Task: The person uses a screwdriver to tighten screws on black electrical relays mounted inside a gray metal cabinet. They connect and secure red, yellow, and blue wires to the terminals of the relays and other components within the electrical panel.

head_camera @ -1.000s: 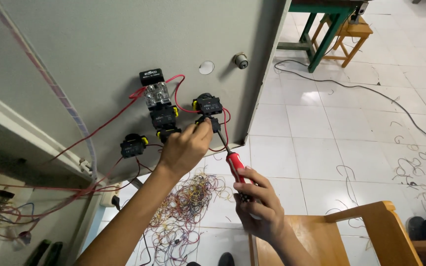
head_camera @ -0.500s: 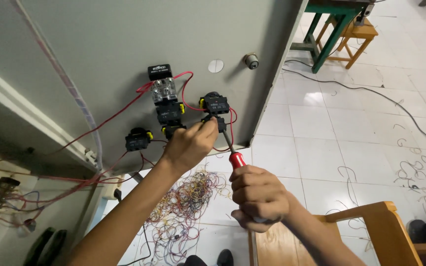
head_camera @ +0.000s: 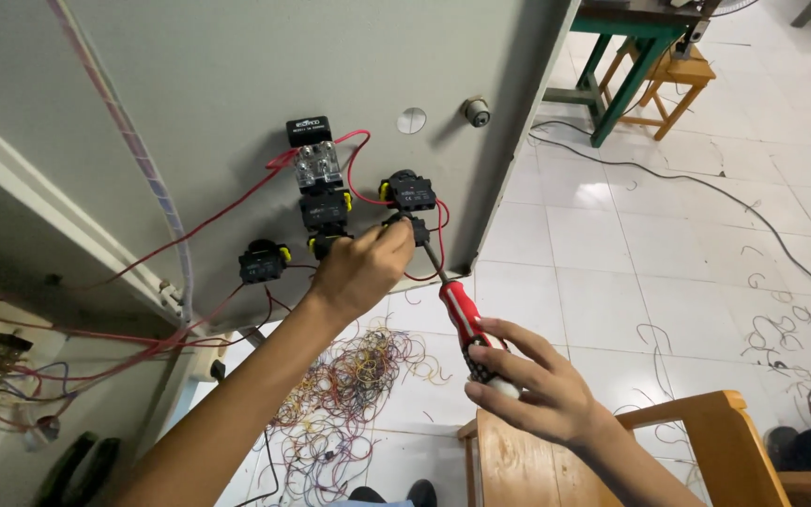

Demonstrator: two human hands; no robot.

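Screwdriver (head_camera: 462, 324) gripped by right hand (head_camera: 532, 394), tip at switch block (head_camera: 407, 192); left hand (head_camera: 360, 268) pinches wire near panel edge.

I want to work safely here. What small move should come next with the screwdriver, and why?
Probably a slow turn of the red-handled screwdriver by the right hand. Its tip already meets the lower black switch block on the grey panel door, and the left hand steadies the red wire there.
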